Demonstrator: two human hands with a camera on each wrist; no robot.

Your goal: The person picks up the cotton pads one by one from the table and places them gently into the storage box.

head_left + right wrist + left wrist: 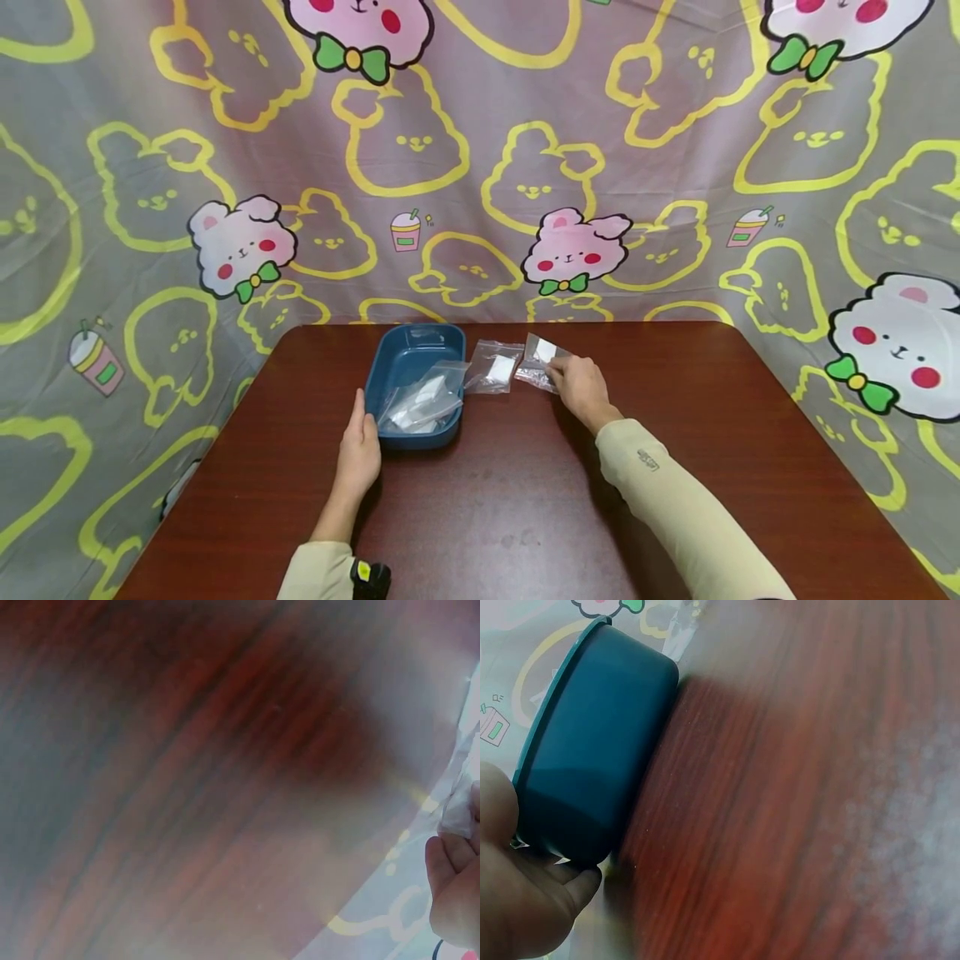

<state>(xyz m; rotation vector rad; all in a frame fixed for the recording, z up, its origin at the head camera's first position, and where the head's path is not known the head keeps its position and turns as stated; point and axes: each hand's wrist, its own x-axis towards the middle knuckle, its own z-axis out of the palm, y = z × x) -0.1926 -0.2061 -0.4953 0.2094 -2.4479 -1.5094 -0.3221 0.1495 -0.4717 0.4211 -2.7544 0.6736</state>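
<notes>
My right hand (581, 385) pinches a small clear plastic bag (534, 377) with a flat white piece inside, right of the tub. In the right wrist view, part of this bag (456, 810) shows at the fingers by the right edge. My left hand (360, 450) rests against the near left side of a blue tub (386, 354), fingers straight along its outer wall. Clear bags (427, 396) with white pieces lie in the tub. Another clear bag (493, 367) with a white piece lies between the tub and my right hand.
The brown wooden table (510, 517) carries everything. Its far edge meets a grey curtain (480, 208) printed with yellow outlines and pink rabbits. A black device (371, 577) with a yellow mark is at the left wrist.
</notes>
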